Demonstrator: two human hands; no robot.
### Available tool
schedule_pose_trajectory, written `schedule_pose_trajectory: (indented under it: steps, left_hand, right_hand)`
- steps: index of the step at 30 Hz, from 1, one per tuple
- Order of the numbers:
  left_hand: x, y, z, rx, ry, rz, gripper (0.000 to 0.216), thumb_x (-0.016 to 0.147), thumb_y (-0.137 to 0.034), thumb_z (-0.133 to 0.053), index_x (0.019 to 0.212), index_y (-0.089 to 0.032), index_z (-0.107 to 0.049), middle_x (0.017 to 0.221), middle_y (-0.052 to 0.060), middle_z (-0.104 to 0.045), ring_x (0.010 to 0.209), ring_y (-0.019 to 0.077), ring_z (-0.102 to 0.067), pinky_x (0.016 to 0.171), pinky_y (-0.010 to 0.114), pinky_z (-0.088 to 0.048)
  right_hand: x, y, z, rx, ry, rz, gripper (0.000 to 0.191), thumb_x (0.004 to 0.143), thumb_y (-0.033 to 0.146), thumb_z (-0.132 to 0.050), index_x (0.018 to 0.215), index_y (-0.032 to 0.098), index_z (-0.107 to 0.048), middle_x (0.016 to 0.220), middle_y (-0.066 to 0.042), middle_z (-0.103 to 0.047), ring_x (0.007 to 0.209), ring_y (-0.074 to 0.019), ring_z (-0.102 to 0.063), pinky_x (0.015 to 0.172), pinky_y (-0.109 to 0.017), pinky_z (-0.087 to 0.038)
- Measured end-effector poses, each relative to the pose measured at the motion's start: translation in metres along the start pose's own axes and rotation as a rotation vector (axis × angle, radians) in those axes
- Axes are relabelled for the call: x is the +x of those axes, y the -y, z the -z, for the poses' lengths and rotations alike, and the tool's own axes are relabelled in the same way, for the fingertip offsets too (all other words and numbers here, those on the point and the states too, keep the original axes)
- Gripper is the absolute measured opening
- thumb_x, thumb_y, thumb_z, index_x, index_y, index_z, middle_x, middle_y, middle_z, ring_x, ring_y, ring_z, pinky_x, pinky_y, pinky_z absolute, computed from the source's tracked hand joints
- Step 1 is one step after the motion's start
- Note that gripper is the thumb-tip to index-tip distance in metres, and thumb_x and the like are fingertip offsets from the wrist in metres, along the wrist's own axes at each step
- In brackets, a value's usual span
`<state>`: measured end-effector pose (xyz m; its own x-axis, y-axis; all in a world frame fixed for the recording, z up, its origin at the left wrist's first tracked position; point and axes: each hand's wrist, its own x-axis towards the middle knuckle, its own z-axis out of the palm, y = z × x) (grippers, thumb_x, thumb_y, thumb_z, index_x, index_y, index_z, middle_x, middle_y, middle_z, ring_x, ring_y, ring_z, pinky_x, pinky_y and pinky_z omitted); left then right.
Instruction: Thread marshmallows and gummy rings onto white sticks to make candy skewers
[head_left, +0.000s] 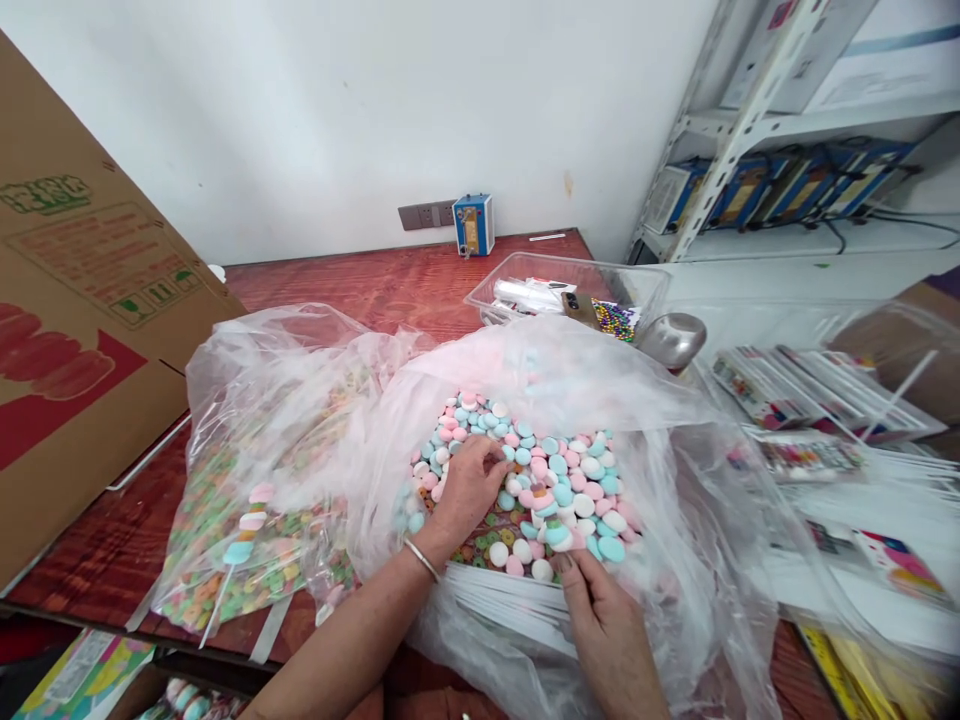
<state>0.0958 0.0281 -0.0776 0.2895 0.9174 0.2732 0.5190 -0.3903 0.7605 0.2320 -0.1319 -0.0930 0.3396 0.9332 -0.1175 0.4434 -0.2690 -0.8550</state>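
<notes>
Reaching into an open plastic bag, my left hand has its fingers curled together over the round pink, blue and white marshmallows; whatever it pinches is hidden. My right hand is closed at the near side of the pile. It grips the lower end of a candy skewer, threaded with pink, blue and orange pieces and tilted over the marshmallows. Small cereal rings lie beneath my left wrist. A bundle of white sticks rests along the bag's near edge, between my hands.
Left, a candy skewer lies on a clear bag of coloured cereal rings. A cardboard box stands beyond it. Behind are a clear plastic tub, a metal scoop and a small blue device. Shelving stands right.
</notes>
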Motion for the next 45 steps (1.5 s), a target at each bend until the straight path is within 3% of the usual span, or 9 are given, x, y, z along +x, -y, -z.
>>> schedule_pose_trajectory:
  steps: [9,14,17,22,28,31,36,41,45]
  left_hand:
    - [0.009,0.013,-0.007,-0.049,0.027,0.214,0.014,0.076,-0.020,-0.071,0.087,-0.019,-0.064,0.081,0.001,-0.066,0.073,0.0153,-0.060,0.067,0.027,-0.046]
    - [0.010,0.008,-0.009,0.061,0.019,0.147,0.013,0.071,-0.016,-0.070,0.082,-0.018,-0.064,0.079,0.000,-0.061,0.071,0.0150,-0.056,0.065,0.027,-0.044]
    - [0.004,-0.002,-0.005,-0.068,-0.010,0.152,0.014,0.072,-0.013,-0.064,0.084,-0.018,-0.059,0.084,0.001,-0.061,0.074,0.0142,-0.058,0.068,0.026,-0.046]
    - [-0.013,-0.031,0.010,-0.540,0.234,0.241,0.019,0.077,-0.018,-0.065,0.093,-0.019,-0.054,0.085,0.002,-0.066,0.076,0.0143,-0.063,0.067,0.025,-0.051]
    - [-0.032,-0.053,0.021,-0.830,0.413,0.358,0.031,0.075,-0.024,-0.075,0.102,-0.016,-0.062,0.090,0.005,-0.070,0.084,0.0155,-0.067,0.075,0.025,-0.053]
    - [-0.034,-0.050,0.018,-0.901,0.381,0.420,0.035,0.071,-0.025,-0.079,0.101,-0.015,-0.063,0.091,0.005,-0.072,0.085,0.0160,-0.068,0.078,0.026,-0.054]
    - [-0.028,-0.042,0.011,-0.869,0.212,0.526,0.030,0.069,-0.026,-0.078,0.093,-0.014,-0.064,0.076,0.003,-0.072,0.067,0.0134,-0.067,0.064,0.024,-0.055]
    - [-0.020,-0.032,0.013,-0.763,0.079,0.534,0.028,0.071,-0.022,-0.073,0.097,-0.015,-0.064,0.084,0.004,-0.074,0.071,0.0139,-0.069,0.065,0.024,-0.055]
    - [-0.021,-0.033,0.014,-0.656,0.099,0.487,0.031,0.071,-0.019,-0.070,0.102,-0.017,-0.064,0.083,0.002,-0.073,0.070,0.0143,-0.069,0.059,0.022,-0.053]
  right_hand:
    - [0.002,-0.004,-0.003,-0.003,-0.013,0.030,0.040,0.094,0.051,-0.039,0.080,0.022,-0.062,0.068,-0.002,-0.066,0.061,-0.0188,-0.057,0.059,-0.024,-0.042]
    - [0.001,0.001,0.001,0.021,0.001,0.005,0.040,0.092,0.052,-0.040,0.079,0.021,-0.062,0.064,-0.001,-0.062,0.060,-0.0184,-0.053,0.058,-0.025,-0.041]
    - [0.003,0.008,0.003,0.120,0.004,-0.010,0.038,0.092,0.052,-0.043,0.076,0.021,-0.057,0.066,0.000,-0.059,0.063,-0.0174,-0.053,0.059,-0.024,-0.041]
    - [0.017,0.032,0.006,0.327,-0.042,0.003,0.035,0.092,0.050,-0.050,0.072,0.022,-0.049,0.061,0.005,-0.046,0.058,-0.0126,-0.042,0.053,-0.022,-0.035]
    - [0.033,0.053,0.004,0.409,-0.033,0.005,0.030,0.091,0.048,-0.053,0.085,0.020,-0.056,0.068,0.002,-0.056,0.061,-0.0132,-0.048,0.055,-0.022,-0.038]
    - [0.035,0.054,0.003,0.370,-0.041,0.046,0.030,0.092,0.047,-0.052,0.081,0.020,-0.056,0.066,0.003,-0.053,0.060,-0.0129,-0.047,0.056,-0.022,-0.038]
    - [0.020,0.053,0.010,0.238,0.001,0.023,0.034,0.095,0.047,-0.041,0.076,0.022,-0.052,0.060,0.005,-0.046,0.055,-0.0131,-0.043,0.052,-0.023,-0.034]
    - [-0.011,0.042,0.018,0.227,0.182,-0.030,0.037,0.092,0.050,-0.044,0.076,0.021,-0.059,0.060,0.002,-0.048,0.058,-0.0149,-0.046,0.051,-0.023,-0.035]
    - [-0.019,0.037,0.018,0.387,0.326,-0.167,0.041,0.091,0.055,-0.044,0.086,0.019,-0.062,0.052,0.007,-0.037,0.046,-0.0108,-0.033,0.041,-0.021,-0.023]
